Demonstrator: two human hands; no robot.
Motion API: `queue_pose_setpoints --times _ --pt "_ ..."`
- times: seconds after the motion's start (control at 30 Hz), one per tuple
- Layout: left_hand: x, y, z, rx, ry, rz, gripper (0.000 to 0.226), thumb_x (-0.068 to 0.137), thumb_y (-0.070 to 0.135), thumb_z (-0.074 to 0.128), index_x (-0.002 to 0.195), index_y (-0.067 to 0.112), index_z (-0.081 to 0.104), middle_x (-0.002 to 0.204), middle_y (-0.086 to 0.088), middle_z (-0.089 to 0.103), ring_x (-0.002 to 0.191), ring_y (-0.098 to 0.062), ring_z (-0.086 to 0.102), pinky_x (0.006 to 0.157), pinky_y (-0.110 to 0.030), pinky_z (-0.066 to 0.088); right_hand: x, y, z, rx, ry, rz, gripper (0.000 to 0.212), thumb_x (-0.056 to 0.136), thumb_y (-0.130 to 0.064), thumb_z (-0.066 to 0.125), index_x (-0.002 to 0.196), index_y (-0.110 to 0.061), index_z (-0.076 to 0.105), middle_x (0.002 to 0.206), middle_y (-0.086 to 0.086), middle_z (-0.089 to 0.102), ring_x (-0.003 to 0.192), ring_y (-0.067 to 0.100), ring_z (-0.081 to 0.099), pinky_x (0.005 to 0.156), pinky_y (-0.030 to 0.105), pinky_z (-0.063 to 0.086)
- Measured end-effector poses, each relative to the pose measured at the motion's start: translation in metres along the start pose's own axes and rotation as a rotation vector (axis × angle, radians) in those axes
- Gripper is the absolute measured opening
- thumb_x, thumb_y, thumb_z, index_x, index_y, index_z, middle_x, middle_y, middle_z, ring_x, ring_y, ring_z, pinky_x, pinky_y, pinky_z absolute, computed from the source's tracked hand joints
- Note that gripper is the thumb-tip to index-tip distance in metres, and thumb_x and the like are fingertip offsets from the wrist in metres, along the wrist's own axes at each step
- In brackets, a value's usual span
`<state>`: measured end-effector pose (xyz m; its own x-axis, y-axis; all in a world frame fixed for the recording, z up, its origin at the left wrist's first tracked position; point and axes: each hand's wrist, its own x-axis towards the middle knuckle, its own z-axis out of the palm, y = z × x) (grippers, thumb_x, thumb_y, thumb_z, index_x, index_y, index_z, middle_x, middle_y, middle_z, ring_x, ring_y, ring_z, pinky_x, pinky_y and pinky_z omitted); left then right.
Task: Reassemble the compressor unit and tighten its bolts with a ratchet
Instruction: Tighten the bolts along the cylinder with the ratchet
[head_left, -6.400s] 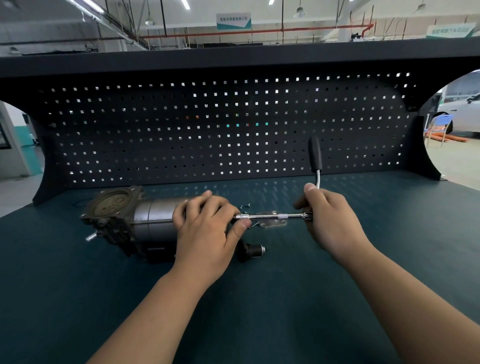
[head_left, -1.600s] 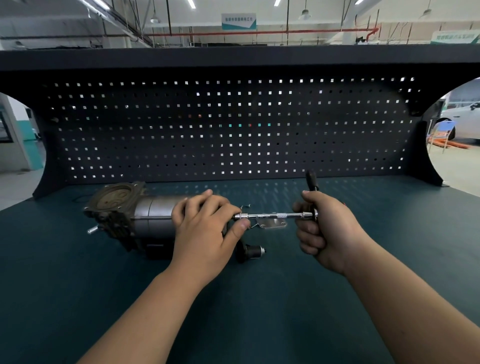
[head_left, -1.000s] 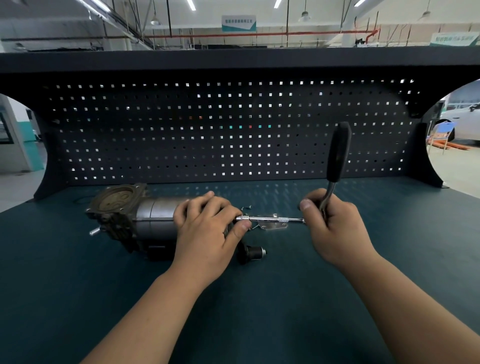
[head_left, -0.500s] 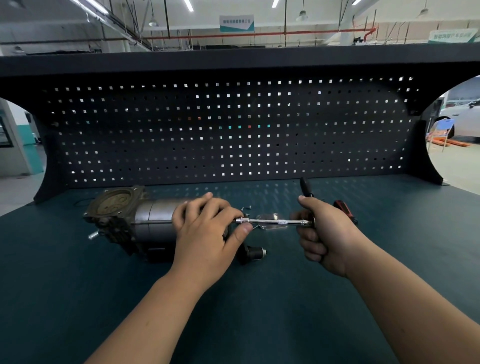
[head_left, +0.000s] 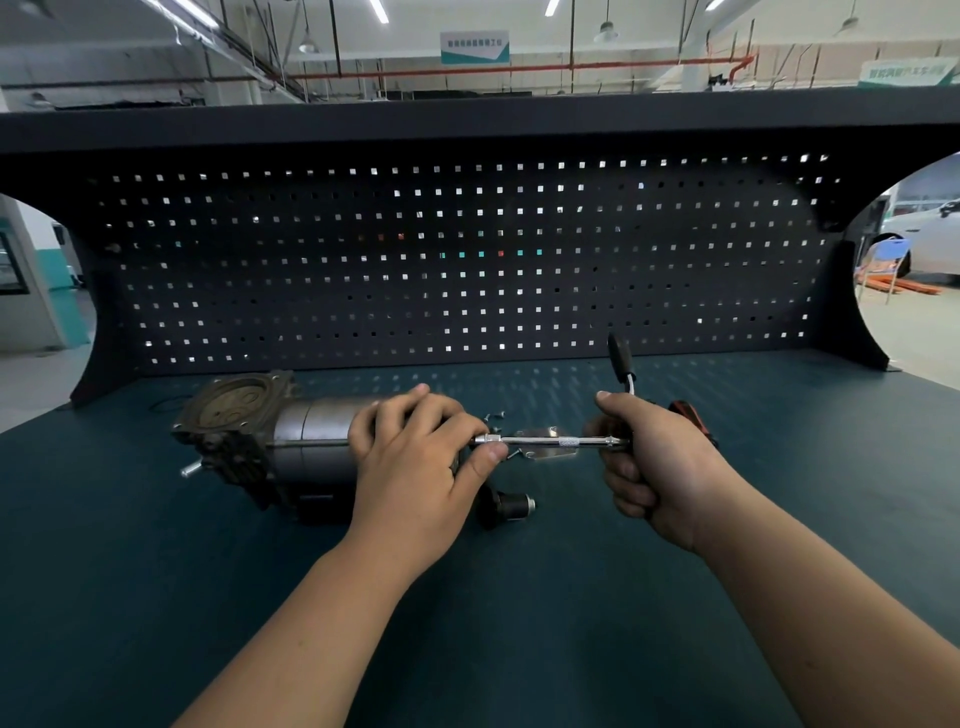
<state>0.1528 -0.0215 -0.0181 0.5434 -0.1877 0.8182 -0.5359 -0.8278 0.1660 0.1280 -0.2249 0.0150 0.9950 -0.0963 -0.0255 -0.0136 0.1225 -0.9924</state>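
The grey metal compressor unit (head_left: 306, 441) lies on its side on the bench, its square flanged head pointing left. My left hand (head_left: 415, 457) presses down over its right end, thumb and forefinger at the socket tip. A ratchet with a long chrome extension (head_left: 550, 442) runs level from that end to my right hand (head_left: 654, 462), which grips the ratchet head. The black ratchet handle (head_left: 621, 358) sticks up and away behind my right hand. The bolt itself is hidden under my left fingers.
A thin metal plate (head_left: 545, 441) and a few loose screws (head_left: 493, 417) lie under the extension. A black cylindrical fitting (head_left: 511, 506) sits in front of the compressor. A red-handled tool (head_left: 685, 413) peeks from behind my right hand. The pegboard wall (head_left: 467, 260) closes the back.
The ratchet handle has swung back and forth: upright a second ago, low half a second ago, and now raised slightly again. My left hand and the compressor have stayed put.
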Motion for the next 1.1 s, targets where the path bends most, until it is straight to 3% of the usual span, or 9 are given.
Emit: queue_pose_setpoints --times 0.1,0.17,0.27,0.4,0.57,0.73,0.83,0.97,1.1 --pt "0.000 0.000 0.000 -0.003 -0.008 -0.008 0.041 0.090 0.058 0.036 0.089 0.031 0.067 0.099 0.017 0.060 0.120 -0.018 0.038 0.096 -0.034 0.015 0.001 0.003 -0.003 -0.193 0.080 -0.168 0.034 0.093 -0.037 0.052 0.069 -0.015 0.062 0.042 -0.001 0.037 0.033 0.015 0.030 0.040 0.024 0.028" --pt "0.000 0.000 -0.001 -0.004 -0.013 -0.002 0.041 0.090 0.058 0.036 0.088 0.031 0.067 0.099 0.017 0.060 0.120 -0.018 0.037 0.096 -0.033 0.015 0.002 0.007 -0.008 -0.421 0.180 -0.341 0.033 0.091 -0.039 0.053 0.065 -0.021 0.063 0.043 -0.008 0.046 0.037 0.007 0.040 0.046 0.025 0.035" --pt "0.000 0.000 -0.001 0.000 -0.026 0.009 0.041 0.091 0.059 0.035 0.089 0.032 0.066 0.099 0.017 0.059 0.121 -0.018 0.037 0.096 -0.033 0.014 0.001 0.015 -0.014 -0.611 0.234 -0.611 0.023 0.089 -0.035 0.054 0.068 -0.027 0.058 0.050 -0.017 0.053 0.047 -0.001 0.047 0.047 0.012 0.037" --pt "0.000 0.000 -0.001 0.000 -0.039 0.005 0.042 0.091 0.060 0.034 0.091 0.032 0.066 0.101 0.017 0.059 0.122 -0.019 0.038 0.096 -0.032 0.013 0.003 0.017 -0.019 -0.695 0.234 -0.696 0.019 0.088 -0.037 0.052 0.070 -0.032 0.054 0.053 -0.019 0.054 0.052 0.001 0.050 0.049 0.015 0.038" --pt "0.000 -0.001 -0.001 0.001 -0.033 0.011 0.042 0.090 0.060 0.035 0.090 0.031 0.067 0.102 0.017 0.060 0.122 -0.017 0.035 0.097 -0.033 0.013 0.005 0.017 -0.012 -0.566 0.230 -0.554 0.026 0.092 -0.038 0.050 0.071 -0.025 0.060 0.049 -0.018 0.052 0.047 0.000 0.047 0.052 0.026 0.036" --pt "0.000 -0.001 -0.001 0.003 -0.033 0.014 0.037 0.088 0.061 0.038 0.097 0.034 0.061 0.104 0.018 0.060 0.122 -0.014 0.032 0.096 -0.032 0.014 0.006 0.005 -0.003 -0.167 0.126 -0.187 0.030 0.092 -0.031 0.051 0.067 -0.016 0.059 0.040 0.000 0.036 0.033 0.016 0.028 0.041 0.023 0.026" --pt "0.000 -0.001 -0.002 -0.005 -0.030 0.000 0.039 0.086 0.063 0.040 0.107 0.033 0.053 0.104 0.018 0.059 0.123 -0.014 0.031 0.096 -0.031 0.014 0.003 0.003 0.001 0.046 0.015 0.023 0.035 0.095 -0.033 0.048 0.068 -0.012 0.055 0.040 0.000 0.030 0.030 0.013 0.020 0.035 0.017 0.021" --pt "-0.001 -0.001 -0.003 -0.041 -0.045 -0.028 0.065 0.082 0.068 0.038 0.132 0.026 0.039 0.105 0.022 0.051 0.127 -0.010 0.027 0.099 -0.028 0.009 0.003 0.006 0.004 0.060 -0.043 0.079 0.061 0.096 -0.034 0.041 0.042 -0.017 0.064 0.041 -0.003 0.026 0.029 0.011 0.017 0.033 0.018 0.019" --pt "0.000 0.000 -0.005 -0.063 -0.059 -0.035 0.073 0.082 0.068 0.037 0.138 0.021 0.038 0.105 0.022 0.051 0.124 -0.010 0.029 0.101 -0.025 0.006 0.002 0.006 0.003 0.053 -0.070 0.097 0.066 0.097 -0.035 0.039 0.037 -0.019 0.062 0.041 -0.004 0.025 0.030 0.011 0.017 0.033 0.019 0.019"
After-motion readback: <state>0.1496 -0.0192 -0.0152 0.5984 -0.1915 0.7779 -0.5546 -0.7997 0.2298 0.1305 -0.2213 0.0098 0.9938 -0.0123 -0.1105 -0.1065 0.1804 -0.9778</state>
